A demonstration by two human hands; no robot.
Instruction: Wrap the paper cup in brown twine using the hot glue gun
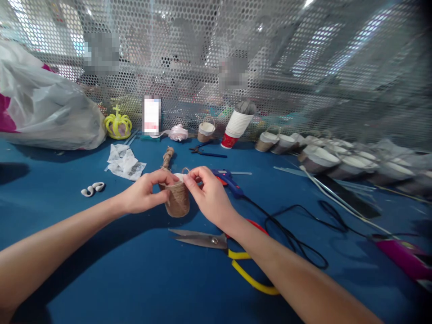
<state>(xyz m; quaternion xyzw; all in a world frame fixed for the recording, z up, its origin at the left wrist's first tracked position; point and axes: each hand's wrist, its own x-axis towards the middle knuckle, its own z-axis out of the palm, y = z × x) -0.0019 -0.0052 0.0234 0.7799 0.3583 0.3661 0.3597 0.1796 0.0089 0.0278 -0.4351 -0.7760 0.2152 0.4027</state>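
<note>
A small paper cup wrapped in brown twine (177,202) is held upright over the blue table between my hands. My left hand (151,192) is closed on its left side, with fingers over the rim and the thumb against the wrapped wall. At the right of the rim, my right hand (212,194) pinches a thin piece of twine (185,170), which curves up beside the fingertips. The pinched end itself is hidden. Just behind the cup lies a bundle of twine (168,157). Large scissors (214,241) with red and yellow handles lie below my right hand.
A blue glue gun (232,183) with a black cord lies behind my right hand. Farther back are pliers (209,152), stacked paper cups (238,126), a phone (151,116) and a yellow crown (118,125). Several wrapped cups (319,159) line the right; a plastic bag (50,103) sits left.
</note>
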